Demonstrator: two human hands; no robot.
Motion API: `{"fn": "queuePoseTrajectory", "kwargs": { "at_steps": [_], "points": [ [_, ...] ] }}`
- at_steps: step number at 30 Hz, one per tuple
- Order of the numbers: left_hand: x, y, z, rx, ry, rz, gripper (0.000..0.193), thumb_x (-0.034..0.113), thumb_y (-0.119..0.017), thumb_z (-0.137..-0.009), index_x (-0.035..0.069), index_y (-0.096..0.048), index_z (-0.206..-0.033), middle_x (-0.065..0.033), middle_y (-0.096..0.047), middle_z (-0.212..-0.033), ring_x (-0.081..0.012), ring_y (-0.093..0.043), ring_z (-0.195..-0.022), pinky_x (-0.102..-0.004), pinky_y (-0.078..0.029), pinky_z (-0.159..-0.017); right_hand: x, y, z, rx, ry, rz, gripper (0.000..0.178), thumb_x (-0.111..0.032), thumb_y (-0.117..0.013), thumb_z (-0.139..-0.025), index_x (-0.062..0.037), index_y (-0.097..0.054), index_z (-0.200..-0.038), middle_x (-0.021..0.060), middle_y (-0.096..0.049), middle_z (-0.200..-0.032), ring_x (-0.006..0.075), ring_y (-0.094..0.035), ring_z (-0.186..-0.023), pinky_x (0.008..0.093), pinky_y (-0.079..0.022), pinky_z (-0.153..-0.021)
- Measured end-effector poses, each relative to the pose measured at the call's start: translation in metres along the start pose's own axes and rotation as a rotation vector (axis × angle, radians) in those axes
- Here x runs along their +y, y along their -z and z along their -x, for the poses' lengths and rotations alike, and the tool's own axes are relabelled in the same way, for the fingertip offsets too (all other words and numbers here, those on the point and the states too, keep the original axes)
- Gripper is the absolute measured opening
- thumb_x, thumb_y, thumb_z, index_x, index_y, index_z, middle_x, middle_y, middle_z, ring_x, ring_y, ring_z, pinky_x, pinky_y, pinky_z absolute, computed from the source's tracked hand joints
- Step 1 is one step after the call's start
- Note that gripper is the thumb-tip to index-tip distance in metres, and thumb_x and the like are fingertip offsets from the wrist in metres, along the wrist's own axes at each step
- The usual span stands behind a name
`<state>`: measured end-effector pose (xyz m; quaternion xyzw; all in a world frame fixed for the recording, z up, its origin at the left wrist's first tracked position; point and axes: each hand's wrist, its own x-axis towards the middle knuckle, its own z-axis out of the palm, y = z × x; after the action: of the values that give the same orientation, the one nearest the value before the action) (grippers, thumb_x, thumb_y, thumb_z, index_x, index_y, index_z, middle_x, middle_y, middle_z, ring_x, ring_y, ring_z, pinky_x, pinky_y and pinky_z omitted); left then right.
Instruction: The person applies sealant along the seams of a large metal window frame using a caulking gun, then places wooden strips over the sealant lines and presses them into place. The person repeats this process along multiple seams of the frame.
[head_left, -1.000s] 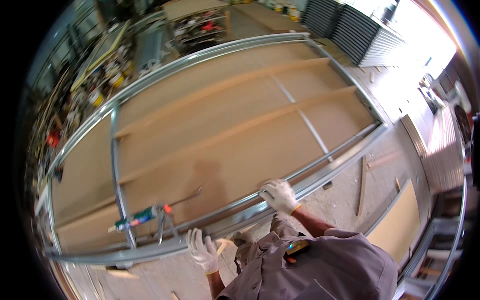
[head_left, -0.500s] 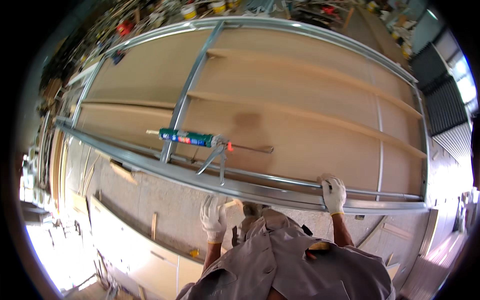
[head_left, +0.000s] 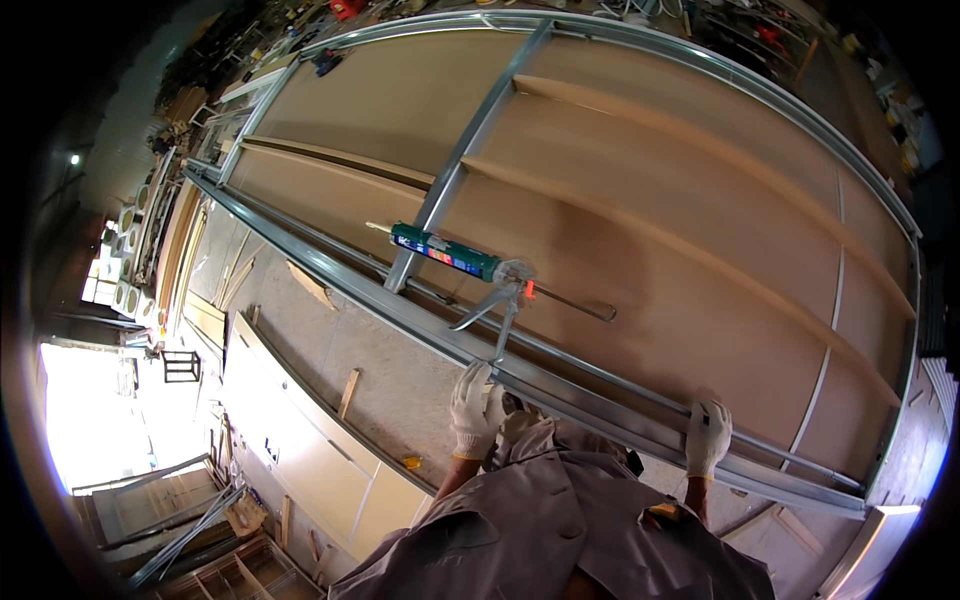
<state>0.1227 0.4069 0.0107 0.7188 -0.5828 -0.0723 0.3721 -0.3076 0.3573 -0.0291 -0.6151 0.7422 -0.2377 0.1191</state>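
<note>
Left gloved hand [head_left: 475,408] loosely open at the metal frame [head_left: 600,414], fingers close together beside the caulking gun [head_left: 450,252], right gloved hand [head_left: 708,437] over the tube [head_left: 600,371], fingers bent, grip unclear

The sealant cartridge [head_left: 440,252] is green with blue, white and red patches; release tab [head_left: 530,290] orange; metal frame [head_left: 487,125] silvery; boards [head_left: 400,100] tan; gloves [head_left: 708,435] white; shirt [head_left: 600,510] mauve-grey.

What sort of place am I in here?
Likely a fabrication workshop: a large metal-framed panel lies before you with a caulking gun resting on it, and a loose wood strip lies on the floor.
</note>
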Motion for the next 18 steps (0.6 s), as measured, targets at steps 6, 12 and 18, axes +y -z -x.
{"fn": "queuePoseTrajectory", "kwargs": {
  "at_steps": [6,12,18],
  "points": [
    [-0.02,0.013,-0.009,-0.105,-0.014,0.062,0.041,0.008,-0.075,-0.09,-0.003,-0.066,-0.129,-0.0243,-0.068,-0.131,-0.0431,-0.066,-0.121,-0.0473,-0.054,-0.103,-0.01,0.003,-0.001,-0.003,0.008,-0.059,0.015,-0.016,-0.072,-0.093,-0.0042,-0.075,-0.1,0.0141,-0.074,-0.109,0.0357,-0.068,-0.104,0.0456,-0.053,-0.096],
    [-0.06,0.043,-0.017,-0.135,-0.103,0.189,0.043,0.012,-0.077,-0.09,0.0,-0.066,-0.129,-0.0206,-0.07,-0.129,-0.0405,-0.069,-0.116,-0.0463,-0.056,-0.099,-0.112,-0.021,-0.011,-0.078,-0.007,-0.262,0.024,-0.02,-0.07,-0.099,-0.0009,-0.073,-0.114,0.014,-0.074,-0.106,0.0296,-0.069,-0.102,0.0383,-0.053,-0.092],
    [-0.15,0.091,-0.03,-0.028,-0.115,0.207,0.039,0.003,-0.077,-0.087,-0.002,-0.069,-0.125,-0.0226,-0.072,-0.124,-0.0386,-0.074,-0.106,-0.0414,-0.062,-0.088,-0.259,-0.111,-0.005,-0.398,-0.122,-0.647,0.036,-0.031,-0.071,-0.102,0.0022,-0.071,-0.117,0.0056,-0.071,-0.096,0.0116,-0.063,-0.091,0.0296,-0.052,-0.081]
  ]
}}
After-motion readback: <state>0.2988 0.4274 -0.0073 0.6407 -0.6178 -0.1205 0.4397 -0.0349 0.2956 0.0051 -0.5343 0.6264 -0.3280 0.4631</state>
